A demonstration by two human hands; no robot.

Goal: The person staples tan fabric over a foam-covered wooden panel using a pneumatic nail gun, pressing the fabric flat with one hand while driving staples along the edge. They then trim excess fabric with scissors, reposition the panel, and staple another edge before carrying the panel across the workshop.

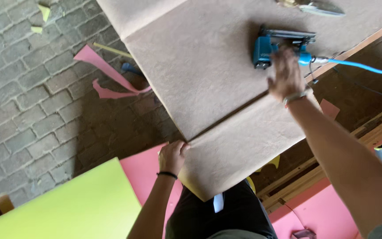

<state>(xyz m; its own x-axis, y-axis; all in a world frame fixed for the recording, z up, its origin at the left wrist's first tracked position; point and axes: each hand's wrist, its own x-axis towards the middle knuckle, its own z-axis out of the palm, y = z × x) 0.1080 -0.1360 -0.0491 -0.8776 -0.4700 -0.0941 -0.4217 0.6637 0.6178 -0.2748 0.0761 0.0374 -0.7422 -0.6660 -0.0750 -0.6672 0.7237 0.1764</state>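
Upholstery work lies before us: our left hand (172, 156) pinches the near left edge of the tan fabric-covered panel (208, 75), fingers curled over it. Our right hand (286, 75) reaches far right, fingers closing loosely on the blue staple gun (276, 46) resting on the panel; we cannot tell if the grip is complete. The tool looks heavy and rigid, best held by its handle, its blue air hose (363, 67) trailing right. The fabric seems soft, the panel stiff. Pink scraps (107, 75) litter the brick floor (27, 97).
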